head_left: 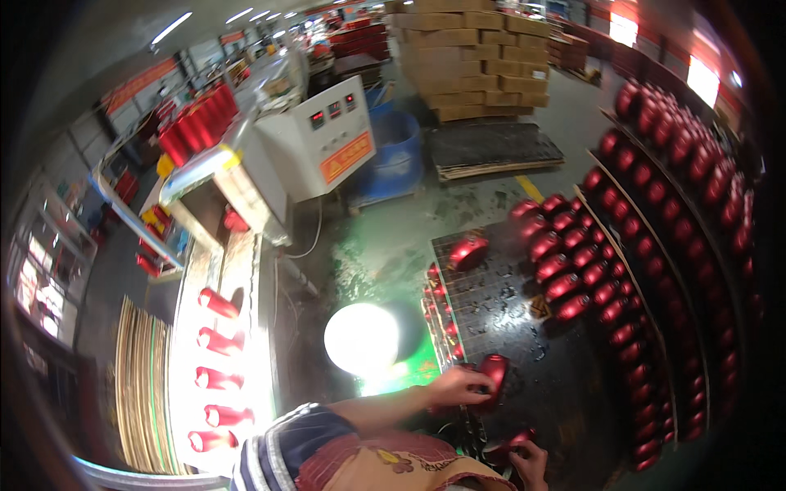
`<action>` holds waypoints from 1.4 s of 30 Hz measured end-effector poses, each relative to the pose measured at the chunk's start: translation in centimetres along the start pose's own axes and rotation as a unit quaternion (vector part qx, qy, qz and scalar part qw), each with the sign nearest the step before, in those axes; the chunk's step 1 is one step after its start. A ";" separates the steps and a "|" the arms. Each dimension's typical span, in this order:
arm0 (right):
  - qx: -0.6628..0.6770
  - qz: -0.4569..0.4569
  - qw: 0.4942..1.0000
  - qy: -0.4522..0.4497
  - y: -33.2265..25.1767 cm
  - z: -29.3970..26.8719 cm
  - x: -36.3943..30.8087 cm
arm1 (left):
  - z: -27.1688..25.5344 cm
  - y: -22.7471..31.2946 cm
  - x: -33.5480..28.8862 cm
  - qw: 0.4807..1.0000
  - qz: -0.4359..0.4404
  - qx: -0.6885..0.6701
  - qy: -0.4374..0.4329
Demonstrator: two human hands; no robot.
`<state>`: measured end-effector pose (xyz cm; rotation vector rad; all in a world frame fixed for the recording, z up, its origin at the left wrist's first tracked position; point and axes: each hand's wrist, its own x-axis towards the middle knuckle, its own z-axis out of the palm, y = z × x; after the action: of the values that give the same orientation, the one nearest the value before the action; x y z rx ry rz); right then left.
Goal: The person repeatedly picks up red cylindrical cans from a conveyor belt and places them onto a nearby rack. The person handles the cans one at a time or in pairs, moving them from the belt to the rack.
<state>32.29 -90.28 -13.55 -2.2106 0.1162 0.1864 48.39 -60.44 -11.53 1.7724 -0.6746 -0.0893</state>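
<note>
My left hand [467, 387] is closed around the near end of a shiny red flask-like body [494, 370], at the left edge of a dark, wet-looking board [524, 344]. Lower down, close to my apron, my right hand [532, 463] has its fingers curled on another red flask-like body [517, 440], which is partly hidden. A single red body [469, 251] lies apart at the far left corner of the board. Several more red bodies [565, 284] lie in rows on the board's right side.
Tiered boards packed with red bodies [688, 147] curve along the right. On the left, a lit conveyor [258, 360] carries several red bodies, beside a control box [319, 135]. Farther off are a blue barrel [397, 151], a low pallet [495, 151] and stacked cartons [458, 65].
</note>
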 end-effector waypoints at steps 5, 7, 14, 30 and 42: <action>-0.019 -0.113 0.974 -0.194 -9.7 7.9 7.2 | -15.1 3.6 -15.5 0.997 -0.071 -0.001 0.042; -0.029 -0.231 0.945 -0.230 -15.1 12.3 9.3 | -19.1 5.9 -22.5 0.986 -0.102 0.085 0.102; -0.004 -0.374 0.833 -0.408 -38.2 27.4 11.8 | -23.6 18.6 -41.5 0.888 -0.203 0.131 0.390; 0.088 -0.590 0.451 -0.663 -77.1 61.0 3.5 | -34.3 29.3 -58.5 0.487 -0.264 0.141 0.820; -0.144 -0.668 0.311 -0.660 -71.6 89.4 -10.4 | -43.3 6.1 -76.2 0.463 -0.449 0.166 0.746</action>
<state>24.52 24.43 -8.68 -0.9604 -2.6313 0.9568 -0.18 12.71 -13.41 1.5779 1.6515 0.8704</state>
